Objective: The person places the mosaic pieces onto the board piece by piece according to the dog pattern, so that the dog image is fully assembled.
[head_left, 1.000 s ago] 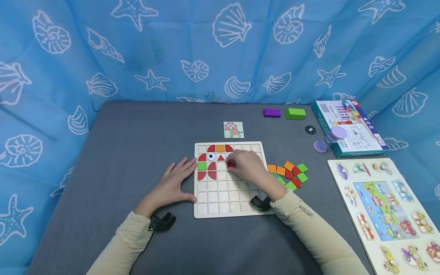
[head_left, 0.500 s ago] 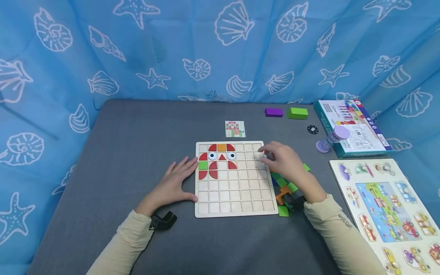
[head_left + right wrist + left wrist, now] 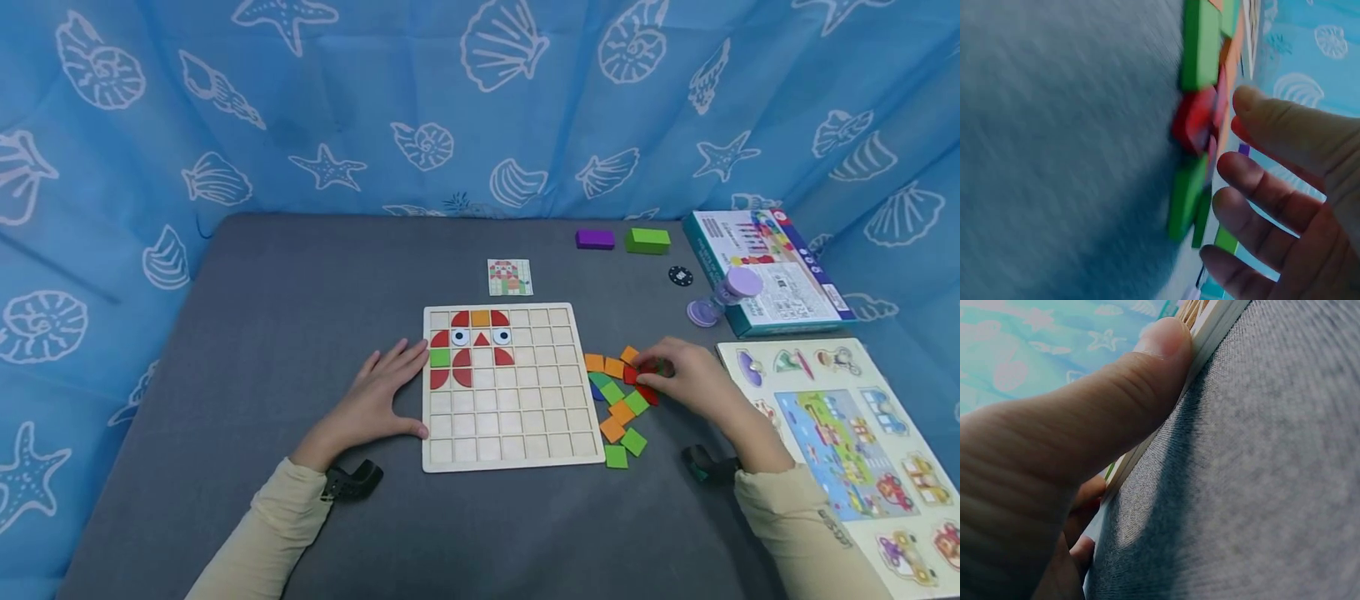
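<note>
A square wooden grid board [image 3: 517, 425] lies mid-table, its upper left holding red quarter-circles, a red triangle, two eye discs, an orange square and a green square. My left hand [image 3: 371, 404] touches the board's left edge, fingers spread; the left wrist view has the thumb [image 3: 1166, 350] against the rim. To the right of the board my right hand [image 3: 693, 379] reaches over a loose pile of coloured pieces. Its fingertips are right by the red pieces [image 3: 1194, 122]. Thumb and fingers are apart in the right wrist view, beside a green piece [image 3: 1186, 197], with nothing gripped.
Behind the board lies a small pattern card [image 3: 509, 277]. Farther right are a purple block [image 3: 595, 240], a green block [image 3: 647, 242], a black disc [image 3: 680, 276], a lilac hourglass-shaped object [image 3: 723, 297] and a box [image 3: 787, 292]. A picture puzzle board [image 3: 840, 450] occupies the right side.
My right hand has let go of a red quarter-circle on the board and moved right to the loose pieces. An eye disc it covered now shows. My left hand stays put.
</note>
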Motion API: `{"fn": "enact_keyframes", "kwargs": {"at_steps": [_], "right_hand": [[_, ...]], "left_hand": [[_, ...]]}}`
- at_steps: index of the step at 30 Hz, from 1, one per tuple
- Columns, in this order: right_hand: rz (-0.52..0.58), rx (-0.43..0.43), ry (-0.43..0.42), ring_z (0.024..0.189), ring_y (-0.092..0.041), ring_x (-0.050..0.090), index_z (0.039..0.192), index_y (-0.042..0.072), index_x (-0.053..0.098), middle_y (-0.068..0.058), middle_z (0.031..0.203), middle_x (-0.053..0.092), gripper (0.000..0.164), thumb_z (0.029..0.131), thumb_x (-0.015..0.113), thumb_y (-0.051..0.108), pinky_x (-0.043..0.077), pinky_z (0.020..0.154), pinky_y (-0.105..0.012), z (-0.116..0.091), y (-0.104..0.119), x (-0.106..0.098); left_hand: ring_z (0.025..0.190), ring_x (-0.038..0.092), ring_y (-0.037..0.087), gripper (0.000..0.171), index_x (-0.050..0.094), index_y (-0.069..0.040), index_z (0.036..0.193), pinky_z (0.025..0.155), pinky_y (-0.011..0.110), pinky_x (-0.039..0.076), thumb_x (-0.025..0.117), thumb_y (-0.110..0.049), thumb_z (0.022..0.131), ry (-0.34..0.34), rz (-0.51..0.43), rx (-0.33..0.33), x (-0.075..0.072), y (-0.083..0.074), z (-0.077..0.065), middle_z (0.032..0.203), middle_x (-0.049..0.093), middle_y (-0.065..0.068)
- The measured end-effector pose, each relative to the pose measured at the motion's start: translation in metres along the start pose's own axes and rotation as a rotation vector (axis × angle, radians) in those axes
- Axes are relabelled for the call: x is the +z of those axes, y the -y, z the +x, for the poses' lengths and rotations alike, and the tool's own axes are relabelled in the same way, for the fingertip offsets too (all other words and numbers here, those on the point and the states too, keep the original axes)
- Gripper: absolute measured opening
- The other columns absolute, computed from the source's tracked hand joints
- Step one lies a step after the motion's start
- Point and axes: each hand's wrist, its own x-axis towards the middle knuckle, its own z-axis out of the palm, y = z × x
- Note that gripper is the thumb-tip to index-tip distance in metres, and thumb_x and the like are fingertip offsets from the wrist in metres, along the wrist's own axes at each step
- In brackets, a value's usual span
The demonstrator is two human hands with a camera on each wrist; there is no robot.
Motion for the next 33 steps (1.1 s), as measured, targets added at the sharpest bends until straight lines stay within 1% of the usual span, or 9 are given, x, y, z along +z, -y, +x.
{"fn": "enact_keyframes", "kwargs": {"at_steps": [4, 8, 13, 17, 22, 24, 27, 30, 33], "right_hand": [[-0.022, 0.026, 0.033, 0.07, -0.015, 0.049, 0.092, 0.01, 0.068, -0.002, 0.082, 0.059, 0.018, 0.076, 0.07, 0.018, 0.041, 0.062, -0.031, -0.002, 0.005, 0.006], [-0.072, 0.075, 0.062, 0.07, -0.016, 0.049, 0.092, 0.009, 0.067, -0.002, 0.081, 0.057, 0.02, 0.076, 0.07, 0.02, 0.041, 0.062, -0.033, -0.002, 0.013, 0.006], [-0.138, 0.094, 0.062, 0.064, -0.015, 0.045, 0.095, 0.007, 0.066, -0.002, 0.074, 0.052, 0.026, 0.075, 0.071, 0.023, 0.035, 0.056, -0.029, -0.001, 0.019, 0.009], [-0.167, 0.138, 0.06, 0.057, -0.014, 0.041, 0.089, 0.008, 0.063, -0.001, 0.067, 0.047, 0.026, 0.076, 0.069, 0.03, 0.029, 0.049, -0.027, 0.004, 0.023, 0.012], [-0.168, 0.191, 0.089, 0.055, -0.014, 0.041, 0.084, 0.011, 0.059, 0.0, 0.066, 0.05, 0.028, 0.08, 0.063, 0.038, 0.03, 0.046, -0.026, 0.01, 0.022, 0.012], [-0.146, 0.173, 0.094, 0.058, -0.015, 0.043, 0.087, 0.011, 0.061, 0.0, 0.07, 0.052, 0.025, 0.081, 0.064, 0.035, 0.033, 0.049, -0.027, 0.01, 0.02, 0.01], [-0.095, 0.092, 0.088, 0.067, -0.016, 0.047, 0.094, 0.01, 0.064, -0.002, 0.079, 0.055, 0.019, 0.079, 0.067, 0.022, 0.04, 0.059, -0.031, 0.007, 0.014, 0.006], [-0.059, 0.005, 0.089, 0.078, -0.018, 0.051, 0.097, 0.009, 0.066, -0.004, 0.091, 0.057, 0.021, 0.077, 0.068, 0.011, 0.044, 0.071, -0.038, 0.003, 0.01, 0.003], [-0.056, -0.029, 0.105, 0.083, -0.019, 0.052, 0.098, 0.01, 0.067, -0.005, 0.096, 0.057, 0.023, 0.075, 0.069, 0.009, 0.045, 0.075, -0.041, 0.002, 0.009, 0.003]], "left_hand": [[0.137, 0.005, 0.021, 0.107, 0.02, -0.017, 0.143, 0.105, 0.051, 0.001, 0.067, -0.064, 0.059, -0.003, 0.002, 0.008, 0.0, 0.0, 0.0, 0.149, 0.015, -0.004], [0.137, 0.005, 0.021, 0.108, 0.02, -0.016, 0.143, 0.104, 0.051, 0.001, 0.067, -0.065, 0.059, -0.005, -0.003, 0.018, 0.0, 0.0, 0.0, 0.149, 0.015, -0.004], [0.137, 0.005, 0.021, 0.107, 0.02, -0.016, 0.143, 0.104, 0.051, 0.001, 0.066, -0.065, 0.059, -0.007, -0.007, 0.023, 0.0, 0.0, 0.0, 0.149, 0.015, -0.004], [0.137, 0.005, 0.021, 0.107, 0.02, -0.016, 0.143, 0.105, 0.051, 0.001, 0.067, -0.064, 0.059, -0.006, -0.009, 0.018, -0.001, 0.0, 0.0, 0.149, 0.015, -0.004], [0.137, 0.005, 0.021, 0.108, 0.02, -0.016, 0.143, 0.105, 0.051, 0.001, 0.067, -0.064, 0.059, -0.002, -0.008, 0.01, -0.001, 0.0, 0.0, 0.149, 0.015, -0.003], [0.137, 0.005, 0.021, 0.108, 0.02, -0.016, 0.143, 0.104, 0.051, 0.001, 0.067, -0.064, 0.059, -0.001, -0.007, 0.011, -0.001, -0.001, 0.0, 0.149, 0.015, -0.003], [0.137, 0.005, 0.021, 0.107, 0.021, -0.016, 0.143, 0.104, 0.051, 0.001, 0.068, -0.064, 0.059, -0.004, -0.005, 0.016, 0.0, -0.001, 0.0, 0.149, 0.015, -0.003], [0.137, 0.005, 0.021, 0.107, 0.021, -0.016, 0.143, 0.104, 0.051, 0.001, 0.068, -0.063, 0.059, -0.01, -0.005, 0.016, -0.001, -0.001, 0.0, 0.149, 0.016, -0.003], [0.137, 0.006, 0.022, 0.107, 0.021, -0.016, 0.143, 0.104, 0.051, 0.002, 0.068, -0.063, 0.059, -0.012, -0.002, 0.013, 0.0, -0.001, 0.0, 0.149, 0.015, -0.003]]}}
